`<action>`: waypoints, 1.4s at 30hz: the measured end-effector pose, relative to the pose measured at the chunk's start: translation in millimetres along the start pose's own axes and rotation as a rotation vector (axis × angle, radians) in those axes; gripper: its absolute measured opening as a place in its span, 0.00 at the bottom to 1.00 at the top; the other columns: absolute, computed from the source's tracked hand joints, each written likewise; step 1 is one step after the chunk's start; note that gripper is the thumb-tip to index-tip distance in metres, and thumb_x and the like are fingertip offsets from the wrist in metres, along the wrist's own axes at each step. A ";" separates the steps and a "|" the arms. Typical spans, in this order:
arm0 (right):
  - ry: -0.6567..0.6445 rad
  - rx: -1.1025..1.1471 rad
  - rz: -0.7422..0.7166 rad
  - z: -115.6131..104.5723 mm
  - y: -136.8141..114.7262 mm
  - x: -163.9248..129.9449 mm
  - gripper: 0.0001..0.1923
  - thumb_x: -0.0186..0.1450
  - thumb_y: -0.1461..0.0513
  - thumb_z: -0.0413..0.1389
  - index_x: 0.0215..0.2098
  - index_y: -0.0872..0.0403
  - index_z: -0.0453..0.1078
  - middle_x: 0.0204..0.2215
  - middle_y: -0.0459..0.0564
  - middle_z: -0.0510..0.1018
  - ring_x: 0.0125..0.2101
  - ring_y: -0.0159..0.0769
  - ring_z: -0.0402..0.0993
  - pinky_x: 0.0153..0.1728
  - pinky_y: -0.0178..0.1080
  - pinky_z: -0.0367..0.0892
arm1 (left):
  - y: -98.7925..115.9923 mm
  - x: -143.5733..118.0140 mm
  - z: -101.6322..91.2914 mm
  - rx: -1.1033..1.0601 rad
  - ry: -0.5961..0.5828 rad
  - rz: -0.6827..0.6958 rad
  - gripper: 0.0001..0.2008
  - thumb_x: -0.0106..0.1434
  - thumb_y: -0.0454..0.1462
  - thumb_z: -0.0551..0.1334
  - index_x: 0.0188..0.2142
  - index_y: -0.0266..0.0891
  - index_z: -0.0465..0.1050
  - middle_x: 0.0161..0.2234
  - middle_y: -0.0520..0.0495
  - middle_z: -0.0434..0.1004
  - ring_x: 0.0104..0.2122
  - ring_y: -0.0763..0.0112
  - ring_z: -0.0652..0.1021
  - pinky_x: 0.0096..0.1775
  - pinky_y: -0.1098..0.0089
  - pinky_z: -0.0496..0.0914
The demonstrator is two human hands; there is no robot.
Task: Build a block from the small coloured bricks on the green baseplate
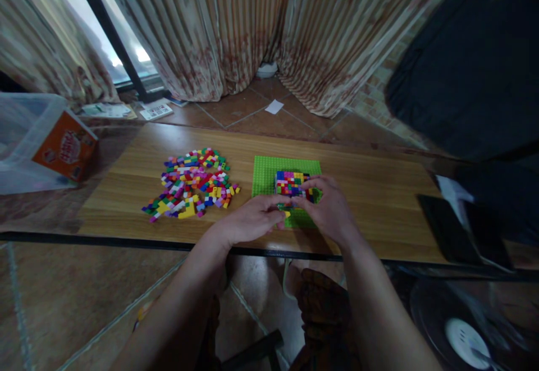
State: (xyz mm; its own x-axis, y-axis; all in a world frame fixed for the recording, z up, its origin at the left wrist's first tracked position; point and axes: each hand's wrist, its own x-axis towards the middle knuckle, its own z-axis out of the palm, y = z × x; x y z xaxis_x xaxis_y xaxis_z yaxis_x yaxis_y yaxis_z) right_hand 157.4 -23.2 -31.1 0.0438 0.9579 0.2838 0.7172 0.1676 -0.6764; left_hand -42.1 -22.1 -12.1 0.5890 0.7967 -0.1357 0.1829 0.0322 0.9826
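Both hands meet at the near edge of the green baseplate, toward the table's front edge. The left hand and right hand pinch a small brick between fingertips, just before the multicoloured block. Loose bricks lie left; a plastic box stands at the far-left corner.

A home room: striped curtains, tiled floor, wooden table.
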 end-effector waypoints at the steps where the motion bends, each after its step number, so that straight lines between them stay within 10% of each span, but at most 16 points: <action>1: -0.004 -0.011 0.009 0.0 0.4 0.0 0.12 0.56 0.55 0.65 0.35 0.50 0.74 0.44 0.55 0.73 0.47 0.48 0.71 0.50 0.52 0.65 | -0.5 0.1 0.0 0.002 -0.001 -0.004 0.17 0.61 0.36 0.59 0.48 0.42 0.78 0.25 0.52 0.77 0.23 0.74 0.72 0.29 0.73 0.66; 22: -0.068 -0.037 0.120 0.2 -5.6 1.1 0.12 0.56 0.53 0.63 0.25 0.52 0.72 0.32 0.51 0.75 0.38 0.43 0.72 0.42 0.46 0.66 | -3.4 2.2 -2.6 -0.222 0.121 -0.152 0.10 0.59 0.38 0.62 0.40 0.37 0.70 0.29 0.52 0.75 0.25 0.77 0.71 0.31 0.73 0.65; 30: 0.121 0.215 0.000 -4.8 -2.3 6.5 0.11 0.65 0.55 0.55 0.32 0.51 0.75 0.42 0.52 0.76 0.45 0.41 0.73 0.47 0.45 0.67 | 0.9 4.6 -2.6 -0.331 0.176 -0.160 0.11 0.57 0.40 0.66 0.38 0.37 0.73 0.30 0.52 0.76 0.27 0.77 0.72 0.35 0.72 0.67; 42: -0.140 0.332 -0.144 -3.5 -29.7 -2.6 0.03 0.64 0.60 0.60 0.36 0.48 0.77 0.49 0.50 0.74 0.51 0.39 0.71 0.54 0.47 0.64 | 0.0 4.7 -0.3 -0.607 0.171 -0.116 0.16 0.54 0.43 0.70 0.38 0.35 0.75 0.28 0.51 0.76 0.26 0.77 0.73 0.33 0.72 0.68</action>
State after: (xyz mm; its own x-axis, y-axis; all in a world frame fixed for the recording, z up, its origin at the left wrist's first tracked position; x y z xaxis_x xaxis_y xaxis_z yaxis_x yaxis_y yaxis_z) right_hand 138.4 -31.5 -9.4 -0.1525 0.9377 0.3121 0.4443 0.3472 -0.8259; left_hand -39.7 -18.2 -12.7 0.4486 0.8511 -0.2727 -0.2698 0.4199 0.8665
